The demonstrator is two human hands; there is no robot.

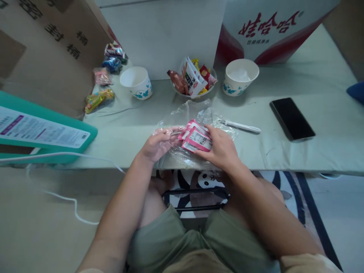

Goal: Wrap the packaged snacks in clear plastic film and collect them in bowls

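Over the front of the table, my right hand (223,148) is closed on a few small pink-and-white packets (198,139) with printed labels, thumb below and fingers above. My left hand (159,144) is closed on the crumpled clear plastic bag (182,113), its fingertips close to the packets' left end. The bag spreads behind and beneath both hands. Whether the packets lie inside it or on top, I cannot tell. Just right of the bag lies a slim white-handled tool (243,126), its far end partly under the plastic.
Behind the bag stand a bowl of wrapped snacks (193,79) and two paper cups, left (139,85) and right (239,81). A phone (292,118) lies at right. Snack packs (99,99), a green container (57,132) and a white cable (85,154) are at left; cartons (167,34) stand behind.
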